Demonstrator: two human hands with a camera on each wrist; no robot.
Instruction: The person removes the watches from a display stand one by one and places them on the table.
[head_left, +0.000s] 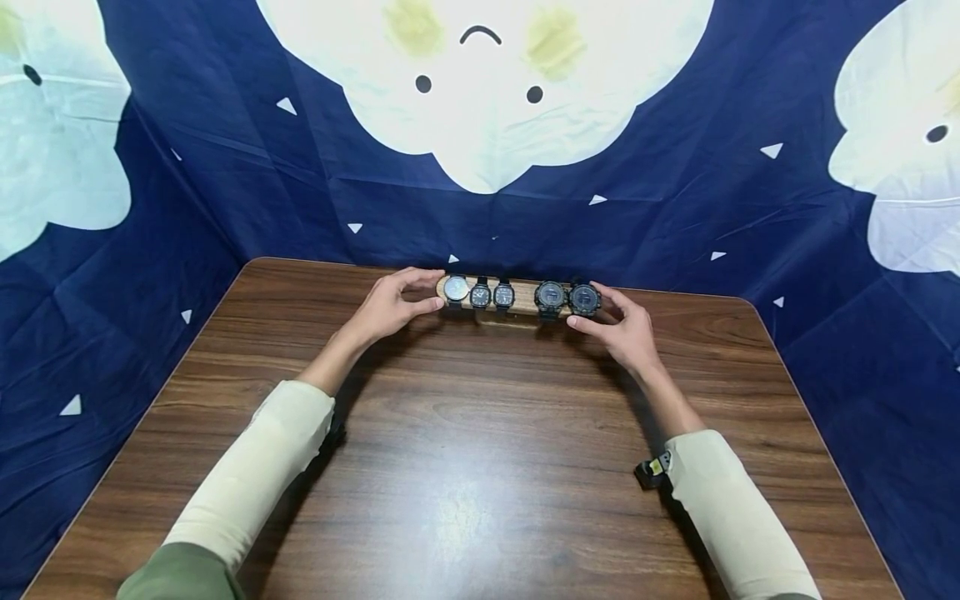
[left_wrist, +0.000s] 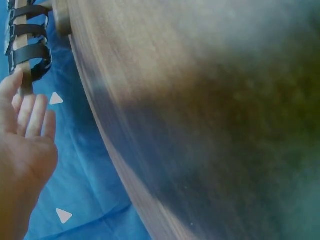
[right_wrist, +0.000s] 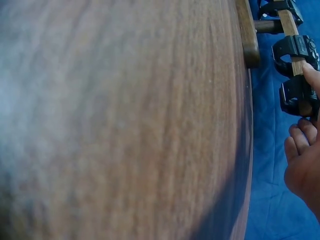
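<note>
A wooden watch stand [head_left: 525, 293] stands at the table's far edge, with several watches strapped along its bar. At the left end is a watch with a pale round face [head_left: 455, 288]; two smaller black watches [head_left: 492, 296] sit beside it. After a gap come two bulky black watches [head_left: 551, 295] on the right. My left hand [head_left: 390, 300] holds the bar's left end between thumb and fingers. My right hand [head_left: 628, 333] grips the right end, its thumb on the bar beside a bulky watch [right_wrist: 295, 95] in the right wrist view. The stand's base [right_wrist: 247, 40] rests on the table.
The brown wood-grain table [head_left: 450, 433] has rounded far corners. Dark blue cloth [head_left: 322, 183] with white clouds and small triangles hangs right behind it and along both sides. A small black device [head_left: 651, 472] is worn at the right sleeve.
</note>
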